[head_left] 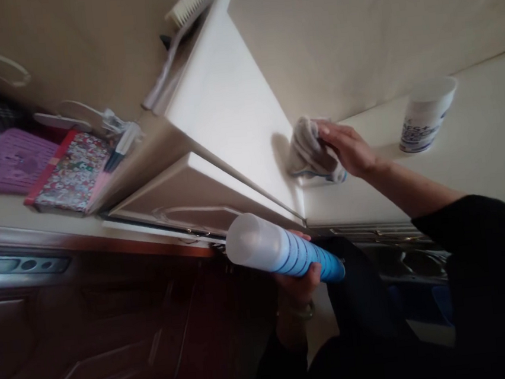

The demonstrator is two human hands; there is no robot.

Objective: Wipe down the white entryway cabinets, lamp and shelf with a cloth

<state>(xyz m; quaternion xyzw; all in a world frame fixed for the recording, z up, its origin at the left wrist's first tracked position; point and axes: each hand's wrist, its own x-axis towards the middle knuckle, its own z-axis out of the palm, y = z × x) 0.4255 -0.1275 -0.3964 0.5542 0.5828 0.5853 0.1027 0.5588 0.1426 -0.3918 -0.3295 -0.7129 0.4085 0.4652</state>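
Right hand [349, 149] is clamped on a cloth [308, 145] at the countertop's [485, 149] inner corner; a can [282, 249] is gripped by the left hand [305, 283], long axis slanted toward the cabinet [226, 102].

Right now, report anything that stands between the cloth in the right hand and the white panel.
Nothing visible does: the cloth in the right hand is close beside the white panel, though contact is hard to tell. The printed cup stands on the hand's other side, away from the panel.
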